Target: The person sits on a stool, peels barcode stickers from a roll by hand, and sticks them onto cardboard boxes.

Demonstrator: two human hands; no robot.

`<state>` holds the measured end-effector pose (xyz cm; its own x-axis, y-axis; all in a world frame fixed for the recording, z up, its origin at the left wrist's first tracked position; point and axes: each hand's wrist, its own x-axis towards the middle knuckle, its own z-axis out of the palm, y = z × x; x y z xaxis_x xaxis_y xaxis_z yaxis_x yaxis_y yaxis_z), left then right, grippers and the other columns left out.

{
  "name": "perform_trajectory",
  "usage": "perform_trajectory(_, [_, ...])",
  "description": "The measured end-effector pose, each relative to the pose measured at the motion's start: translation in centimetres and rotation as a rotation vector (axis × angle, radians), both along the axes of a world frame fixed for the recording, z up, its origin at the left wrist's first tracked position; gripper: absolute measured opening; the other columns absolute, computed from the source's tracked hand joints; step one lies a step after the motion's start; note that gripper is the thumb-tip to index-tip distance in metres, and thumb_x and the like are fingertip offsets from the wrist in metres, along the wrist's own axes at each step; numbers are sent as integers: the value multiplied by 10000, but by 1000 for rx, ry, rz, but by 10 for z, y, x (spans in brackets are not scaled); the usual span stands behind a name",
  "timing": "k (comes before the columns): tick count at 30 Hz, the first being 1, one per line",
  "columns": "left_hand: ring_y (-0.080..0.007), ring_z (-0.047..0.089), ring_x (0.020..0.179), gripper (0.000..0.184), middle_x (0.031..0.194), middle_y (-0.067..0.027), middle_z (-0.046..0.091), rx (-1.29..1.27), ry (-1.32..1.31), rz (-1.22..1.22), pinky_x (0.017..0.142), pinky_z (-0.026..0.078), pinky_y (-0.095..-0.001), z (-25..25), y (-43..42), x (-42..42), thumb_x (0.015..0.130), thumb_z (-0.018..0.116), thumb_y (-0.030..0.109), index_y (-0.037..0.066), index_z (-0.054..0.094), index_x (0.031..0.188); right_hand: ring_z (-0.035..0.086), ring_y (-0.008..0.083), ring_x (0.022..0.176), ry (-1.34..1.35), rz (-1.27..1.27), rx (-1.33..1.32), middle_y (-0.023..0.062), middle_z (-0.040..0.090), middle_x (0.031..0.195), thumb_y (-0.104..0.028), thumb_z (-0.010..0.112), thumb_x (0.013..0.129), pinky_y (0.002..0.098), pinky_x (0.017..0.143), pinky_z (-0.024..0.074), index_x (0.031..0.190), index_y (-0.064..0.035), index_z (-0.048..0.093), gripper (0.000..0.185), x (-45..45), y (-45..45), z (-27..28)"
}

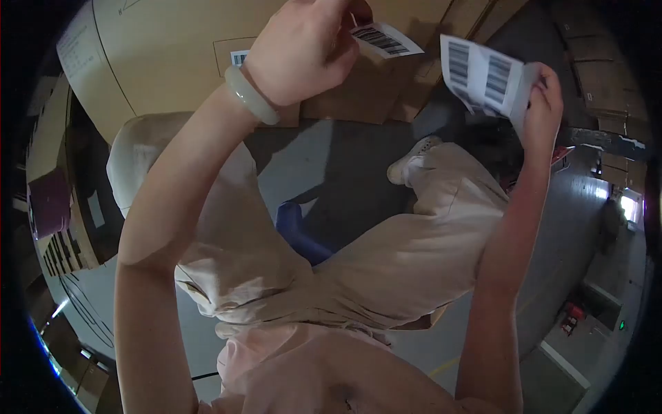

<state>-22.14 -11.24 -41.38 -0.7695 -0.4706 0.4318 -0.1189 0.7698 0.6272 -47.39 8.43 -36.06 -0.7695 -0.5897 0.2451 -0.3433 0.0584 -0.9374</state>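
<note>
Above the cardboard box (pixel 165 55), near the top of the view, the left hand (pixel 300 52) is bending at the wrist, its fingers curling nearly closed. They are holding a barcode label (pixel 387 40) by its near end, though the hand itself is partly hiding the exact pinch. The label is jutting out to the right of the fingers, its printed bars facing the camera, with brown cardboard showing behind it.

Farther right, and well apart from the left hand, the right hand (pixel 543 107) is gripping a label sheet (pixel 479 72). Its fingers are closing around the sheet's right edge, and the sheet is hanging out to the left, curving, with two blocks of dark bars showing on its white face. The sheet's free left edge is pointing toward the single label, a gap lying between the two.

On the left wrist a pale bangle (pixel 252 95) is sitting just below the hand. Beside that wrist, a smaller sticker (pixel 239 57) is lying on the box, partly covered by the arm. Below, the person's legs in light trousers (pixel 434 234) are spreading apart, a pale shoe (pixel 412 162) is showing on the right, and a blue object (pixel 300 231) is appearing between the legs, too hidden to identify.
</note>
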Motion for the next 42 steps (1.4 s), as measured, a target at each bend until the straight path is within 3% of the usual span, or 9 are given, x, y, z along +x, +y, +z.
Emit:
perform_trajectory(2, [-175,584,817,299,917,-15,593,102,-46,-5,680,457,-287,-3,-6,1,738,628,86,82,530,1020,556,117,687,569,375,252,71,582,746,23,435,762,264,655,440,1107,-68,522,367,9,0,-9])
perform_trajectory(4, [-173,583,817,300,916,-15,594,182,-50,-41,679,457,-286,-2,-8,1,740,629,87,80,531,1024,589,203,617,555,575,749,114,575,666,5,448,752,311,626,464,1176,-138,477,449,44,-4,1])
perform_trajectory(7, [-170,582,816,301,916,-15,595,258,-23,-148,678,456,-283,5,-2,-1,744,630,89,78,532,1029,601,336,663,689,688,922,165,598,690,-116,605,748,389,603,471,1205,-176,451,486,86,-18,-2])
perform_trajectory(13, [-164,579,816,304,915,-16,598,321,23,-363,676,455,-278,15,23,-13,752,632,94,74,535,1040,609,349,701,594,683,702,177,610,709,-281,666,742,403,613,473,1126,-80,509,461,101,-35,-21])
perform_trajectory(22, [-155,575,815,309,914,-17,601,384,16,-462,672,453,-270,17,33,-20,764,635,100,67,540,1056,623,304,676,460,512,519,160,621,704,-283,639,770,366,601,477,873,-23,636,279,105,-43,-44])
perform_trajectory(28, [-149,573,814,312,913,-18,603,459,-4,-493,670,452,-265,19,30,-16,772,637,104,63,543,1067,627,262,646,332,429,495,153,624,707,-215,614,787,329,589,477,868,-19,645,214,91,-45,-46])
perform_trajectory(33, [-144,570,813,315,912,-18,605,498,-22,-457,668,451,-261,17,25,-11,779,639,108,59,545,1076,616,165,614,265,426,316,126,637,717,-193,619,786,288,587,469,917,-22,640,216,81,-46,-41])
perform_trajectory(36, [-141,569,813,317,912,-19,606,538,-42,-242,667,450,-258,8,11,-9,783,640,110,57,547,1081,518,37,679,433,413,585,16,624,775,-142,585,841,191,604,413,1015,24,591,241,79,-39,-47])
perform_trajectory(42, [-123,558,820,319,916,-13,607,971,-66,-46,667,443,-246,-20,2,-13,796,641,138,54,556,1092,556,62,660,-290,540,324,12,615,780,-181,611,816,220,584,450,1092,-44,590,309,83,-28,-32])
